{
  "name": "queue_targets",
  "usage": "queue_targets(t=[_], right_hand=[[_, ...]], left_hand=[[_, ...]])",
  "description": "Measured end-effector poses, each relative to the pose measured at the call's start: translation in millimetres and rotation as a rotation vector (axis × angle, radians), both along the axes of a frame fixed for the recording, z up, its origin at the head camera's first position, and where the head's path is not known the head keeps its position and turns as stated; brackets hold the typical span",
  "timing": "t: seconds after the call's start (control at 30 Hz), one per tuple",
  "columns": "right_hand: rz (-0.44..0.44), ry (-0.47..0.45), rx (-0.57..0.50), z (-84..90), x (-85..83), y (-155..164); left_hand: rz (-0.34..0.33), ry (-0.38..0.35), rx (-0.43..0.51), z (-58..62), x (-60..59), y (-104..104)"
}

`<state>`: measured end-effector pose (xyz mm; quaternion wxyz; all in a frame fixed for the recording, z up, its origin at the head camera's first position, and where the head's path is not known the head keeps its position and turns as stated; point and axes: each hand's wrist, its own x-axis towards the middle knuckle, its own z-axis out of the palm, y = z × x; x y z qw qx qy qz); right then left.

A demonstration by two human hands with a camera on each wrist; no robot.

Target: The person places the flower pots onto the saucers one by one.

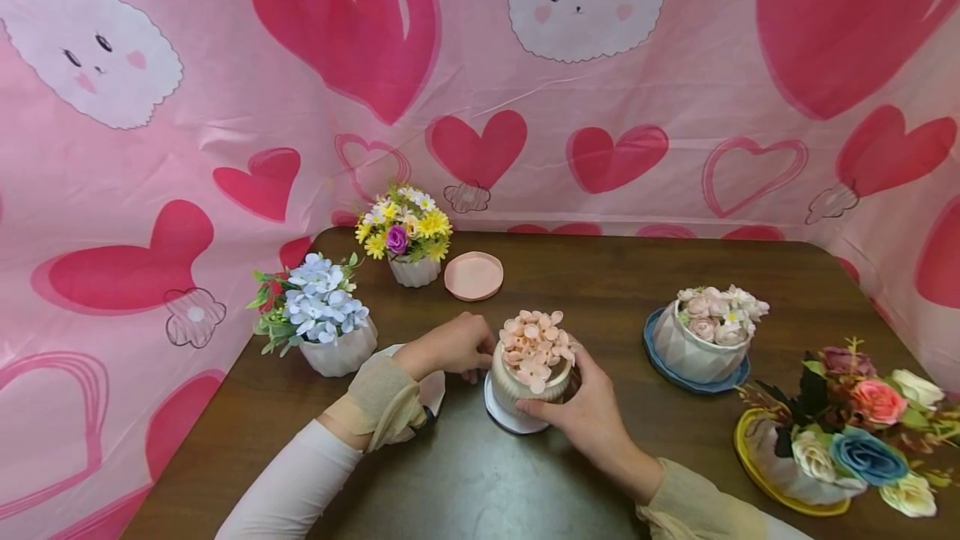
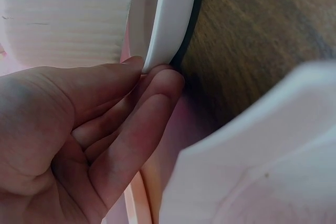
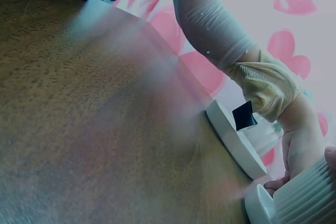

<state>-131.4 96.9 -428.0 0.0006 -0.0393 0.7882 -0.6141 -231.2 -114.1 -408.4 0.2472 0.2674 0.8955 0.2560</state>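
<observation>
A ribbed cream pot (image 1: 517,394) with peach artificial flowers (image 1: 536,344) stands over a round white saucer (image 1: 501,417) in the middle of the table. My right hand (image 1: 596,411) grips the pot from its right side, thumb across the front and fingers behind. On the opposite side, my left hand (image 1: 459,344) is at the saucer. The left wrist view shows its thumb and fingertips pinching the rim of the white saucer (image 2: 173,19), close beside the ribbed pot (image 2: 63,19). In the right wrist view the pot (image 3: 310,198) leans into the lower right corner.
Beneath my left wrist lies a white angular plate (image 1: 432,394). Blue flowers in a white pot (image 1: 337,352), a yellow bouquet pot (image 1: 415,271) and a pink saucer (image 1: 474,276) stand left and behind. Right are potted flowers on a blue saucer (image 1: 693,382) and a yellow saucer (image 1: 795,498).
</observation>
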Motion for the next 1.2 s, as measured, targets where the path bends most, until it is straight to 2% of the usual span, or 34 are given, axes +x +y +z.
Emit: queue_targets(t=[0.73, 1.2], right_hand=[[-0.004, 0.001, 0.058, 0.0, 2.0, -0.2], [0.016, 0.0, 0.041, -2.0, 2.3, -1.5]], left_hand=[[-0.008, -0.024, 0.008, 0.9, -0.6, -0.8], [0.005, -0.036, -0.013, 0.2, -1.8, -0.6]])
